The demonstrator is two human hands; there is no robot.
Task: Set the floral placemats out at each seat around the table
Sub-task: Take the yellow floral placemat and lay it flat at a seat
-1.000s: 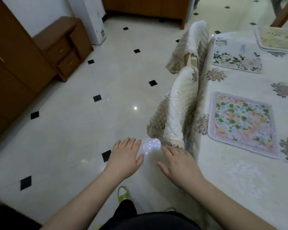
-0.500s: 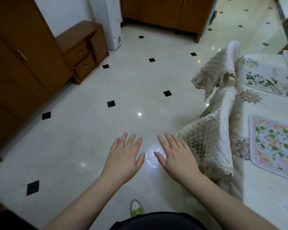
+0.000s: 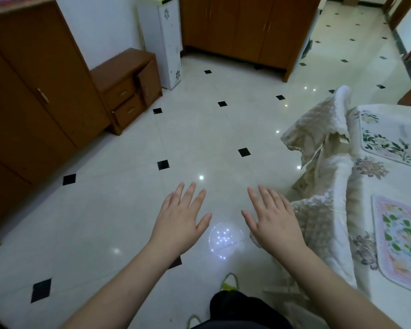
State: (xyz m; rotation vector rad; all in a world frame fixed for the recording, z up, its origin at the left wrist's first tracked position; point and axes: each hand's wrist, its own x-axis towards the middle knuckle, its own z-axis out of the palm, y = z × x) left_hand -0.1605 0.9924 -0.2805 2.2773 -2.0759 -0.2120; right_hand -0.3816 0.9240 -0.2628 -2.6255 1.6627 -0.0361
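Head view showed the left hand (image 3: 181, 216) and right hand (image 3: 272, 218) flat, fingers spread, holding nothing above the cream tiled floor (image 3: 195, 129); two floral quilted placemats (image 3: 400, 241) lay on the table (image 3: 363, 184).

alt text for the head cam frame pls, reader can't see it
Both hands, left hand and right hand, are held out flat and empty over a pale tiled floor. At the right edge, a table carries two floral placemats, a near placemat and a far placemat, behind two cloth-covered chairs. Brown wooden cabinets line the far walls.
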